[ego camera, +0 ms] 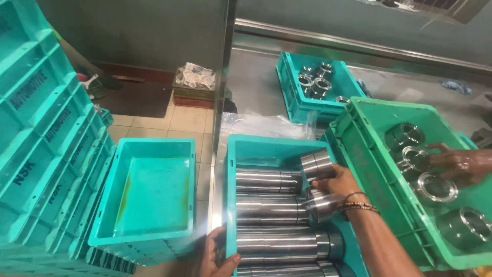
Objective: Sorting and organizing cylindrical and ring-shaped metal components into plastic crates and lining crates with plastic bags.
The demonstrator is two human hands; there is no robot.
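At nine o'clock a tall stack of teal crates point(46, 154) fills the left edge, and an empty teal crate point(154, 144) sits on a lower stack just beside it, bare but for a rusty smear on its floor. At three o'clock a green crate point(369, 169) holds several wide steel rings point(435, 187) standing apart, with a co-worker's hand point(458, 165) resting among them, fingers loosely bent. At six o'clock lies the middle crate point(256, 141), where the work is: four rows of long steel cylinders point(266, 210) already lie side by side across its floor, while the strip at its far end is still bare. The right hand point(335, 183) hovers over the cylinders' right ends, fingers curled around a short steel sleeve point(316, 164), a second blurred one just below it. The left hand point(215, 256) clamps the crate's near-left rim, thumb inside and fingers wrapped outside. At twelve o'clock a far teal crate point(307, 110) holds more small rings, with crumpled clear plastic sheet point(266, 125) between it and the middle crate. The green crate presses close against the middle crate's right side.
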